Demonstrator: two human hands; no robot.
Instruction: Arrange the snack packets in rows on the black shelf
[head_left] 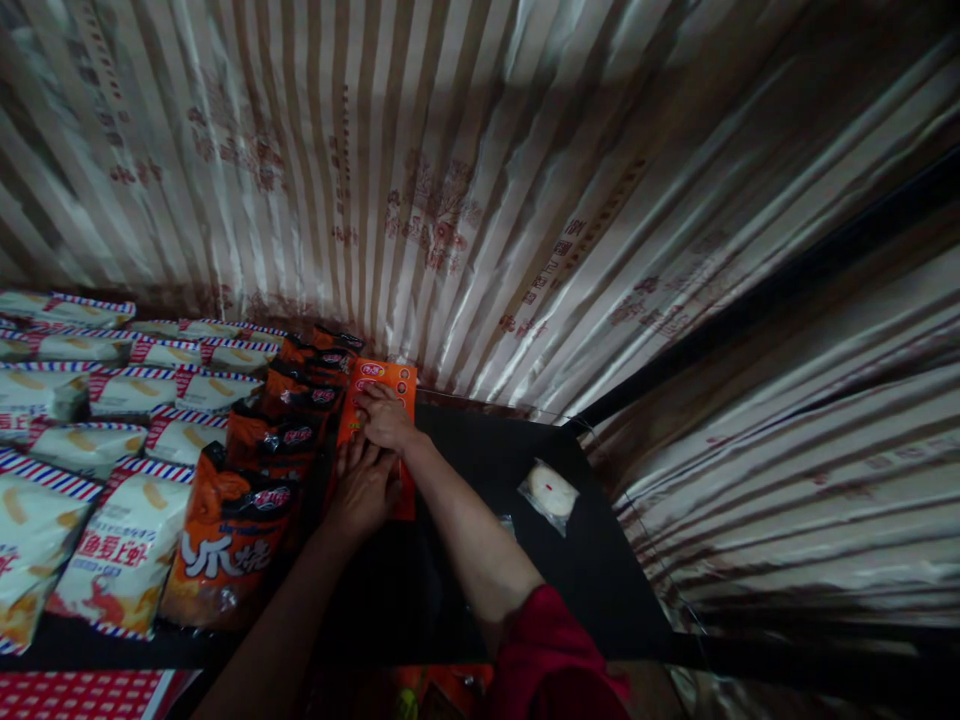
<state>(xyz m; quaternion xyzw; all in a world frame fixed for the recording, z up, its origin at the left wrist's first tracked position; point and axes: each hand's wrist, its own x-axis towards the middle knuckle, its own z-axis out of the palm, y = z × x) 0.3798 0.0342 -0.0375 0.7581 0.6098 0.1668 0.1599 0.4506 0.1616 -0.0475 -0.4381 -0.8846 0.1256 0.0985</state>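
Observation:
A flat orange packet (405, 400) lies on the black shelf, right beside the row of orange and black bags (232, 540). My right hand (385, 416) rests on its upper part with fingers spread. Just below, my left hand (364, 490) lies over the packet's lower left side, fingers apart and pointing away from me. The two hands are close together, and they hide much of the packet's middle.
Rows of white snack bags (124, 540) with striped edges fill the left side. A clear-wrapped round white item (551, 492) lies on the black shelf (480, 440) to the right. Striped printed sheeting (450, 200) hangs behind, crossed by a dark bar (675, 340).

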